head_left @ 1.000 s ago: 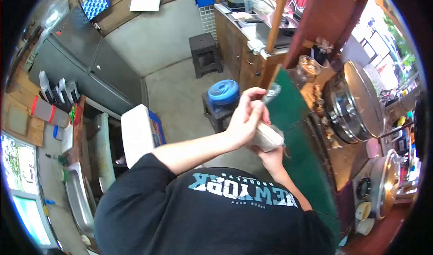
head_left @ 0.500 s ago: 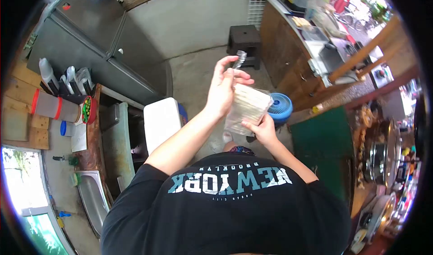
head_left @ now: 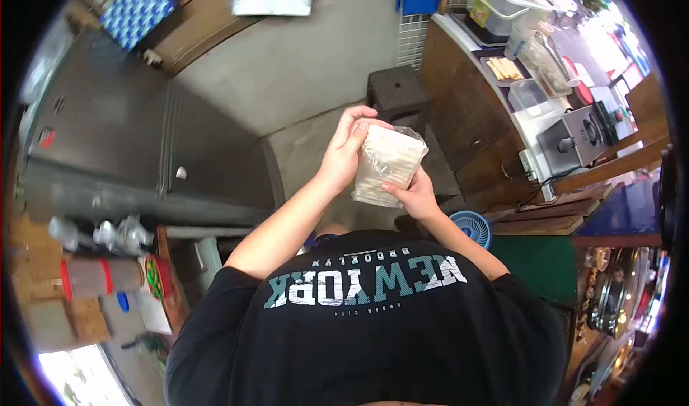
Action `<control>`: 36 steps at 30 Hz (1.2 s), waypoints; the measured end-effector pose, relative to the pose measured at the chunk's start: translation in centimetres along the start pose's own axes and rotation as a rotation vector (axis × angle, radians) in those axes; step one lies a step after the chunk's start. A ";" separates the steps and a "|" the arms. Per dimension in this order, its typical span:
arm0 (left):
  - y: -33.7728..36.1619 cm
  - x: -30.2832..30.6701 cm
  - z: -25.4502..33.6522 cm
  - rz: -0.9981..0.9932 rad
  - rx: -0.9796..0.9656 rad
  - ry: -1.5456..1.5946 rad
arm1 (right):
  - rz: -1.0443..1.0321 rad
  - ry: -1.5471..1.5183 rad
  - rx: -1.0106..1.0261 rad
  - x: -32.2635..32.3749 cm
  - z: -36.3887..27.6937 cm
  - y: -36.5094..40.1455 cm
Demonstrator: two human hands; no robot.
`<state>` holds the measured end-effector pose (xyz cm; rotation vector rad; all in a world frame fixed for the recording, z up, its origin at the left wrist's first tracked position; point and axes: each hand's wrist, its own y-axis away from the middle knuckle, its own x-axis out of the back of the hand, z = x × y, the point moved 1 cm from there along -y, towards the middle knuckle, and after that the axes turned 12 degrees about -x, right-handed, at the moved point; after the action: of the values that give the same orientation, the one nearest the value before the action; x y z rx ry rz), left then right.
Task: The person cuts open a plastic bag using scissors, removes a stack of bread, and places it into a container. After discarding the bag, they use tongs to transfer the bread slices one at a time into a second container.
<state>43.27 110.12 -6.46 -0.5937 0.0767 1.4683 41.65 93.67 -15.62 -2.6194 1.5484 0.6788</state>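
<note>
In front of my chest is a clear plastic bag (head_left: 391,158) with a pale, flat, stacked block inside. My left hand (head_left: 343,153) grips its upper left side, fingers curled behind the top edge and thumb on the near face. At the lower right, my right hand (head_left: 416,196) holds the bag from below, its thumb across the front and its other fingers hidden behind. What exactly the pale contents are I cannot make out.
A dark stool (head_left: 397,94) stands ahead by the wall. On the right, a counter carries a tray of pale rolls (head_left: 504,68), a clear container (head_left: 530,97) and a gas stove (head_left: 578,140). A blue fan (head_left: 470,228) is near my right arm; a grey refrigerator (head_left: 208,147) stands left.
My left hand, earlier raised with a bit of clear plastic at its fingertips, has come down onto the bag. My view has shifted toward the stool and counter; my right hand keeps its hold.
</note>
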 end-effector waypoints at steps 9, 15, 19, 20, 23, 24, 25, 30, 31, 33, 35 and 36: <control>-19.9 2.1 -10.6 -0.592 0.205 -0.007 | 0.426 -0.021 0.255 6.9 -5.1 -12.1; -30.1 -5.3 -19.5 -0.899 0.376 0.053 | 0.777 -0.073 0.349 13.8 -9.1 -13.7; -35.4 -13.0 -27.5 -0.943 0.608 0.015 | 0.954 -0.108 0.413 22.6 -11.6 -14.4; -36.5 -15.0 -30.7 -0.938 0.559 0.048 | 0.991 -0.116 0.386 25.4 -12.2 -14.5; -39.9 -21.3 -38.4 -0.949 0.654 -0.020 | 1.107 -0.335 0.318 33.1 -15.0 -14.9; -41.0 -23.1 -41.4 -0.946 0.673 -0.206 | 1.144 -0.368 0.265 35.8 -15.7 -15.0; -41.9 -24.7 -43.3 -0.916 0.737 -0.211 | 1.180 -0.404 0.210 38.6 -15.8 -15.3; -43.8 -30.4 -48.1 -0.832 0.913 -0.298 | 1.098 -0.612 0.051 49.0 -15.0 -16.2; -43.9 -30.8 -49.7 -0.821 0.984 -0.292 | 1.116 -0.614 -0.015 49.1 -16.5 -15.8; -44.0 -31.2 -51.8 -0.793 1.127 -0.286 | 1.149 -0.598 -0.088 49.6 -17.2 -15.8; -43.6 -31.1 -52.2 -0.837 1.255 -0.237 | 1.188 -0.555 -0.095 50.3 -17.1 -16.1; -43.4 -31.1 -52.1 -0.864 1.276 -0.286 | 1.217 -0.504 -0.064 50.4 -16.9 -16.3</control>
<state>96.12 60.57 -24.32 0.5898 0.4313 0.4299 82.11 56.16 -22.55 -1.0607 2.7348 1.2441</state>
